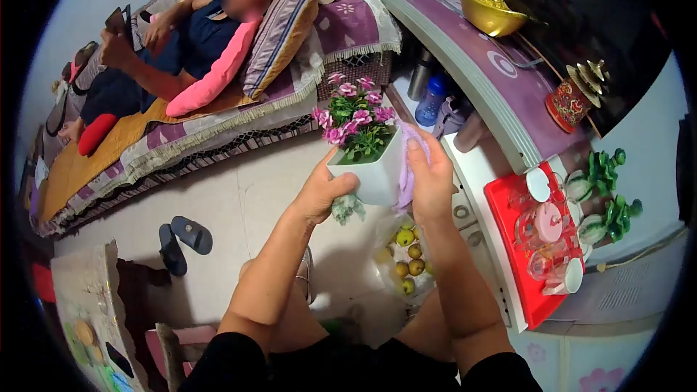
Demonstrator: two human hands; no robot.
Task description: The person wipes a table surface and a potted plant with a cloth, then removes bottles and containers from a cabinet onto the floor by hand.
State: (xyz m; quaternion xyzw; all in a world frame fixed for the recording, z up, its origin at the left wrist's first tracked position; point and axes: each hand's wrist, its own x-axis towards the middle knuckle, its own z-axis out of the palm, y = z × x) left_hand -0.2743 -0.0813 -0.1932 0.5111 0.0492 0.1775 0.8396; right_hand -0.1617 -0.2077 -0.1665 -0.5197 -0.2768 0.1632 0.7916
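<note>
Between my two hands is a white square flowerpot (372, 176), tilted, with pink flowers (356, 117) and green leaves growing from it. My left hand (327, 187) grips the pot's left side, thumb on its front face. A greyish-green tuft (348, 208) hangs just below that thumb; I cannot make out what it is. My right hand (430, 174) presses a lilac cloth (408, 167) against the pot's right side. The fingers of both hands are partly hidden behind the pot and cloth.
A bag of yellow-green fruit (408, 265) lies on the floor below. At right stands a red tray (501, 247) with cups and glassware. Someone (181, 51) reclines on the couch at upper left. Slippers (190, 236) lie on the floor; a blue bottle (431, 101) stands behind the pot.
</note>
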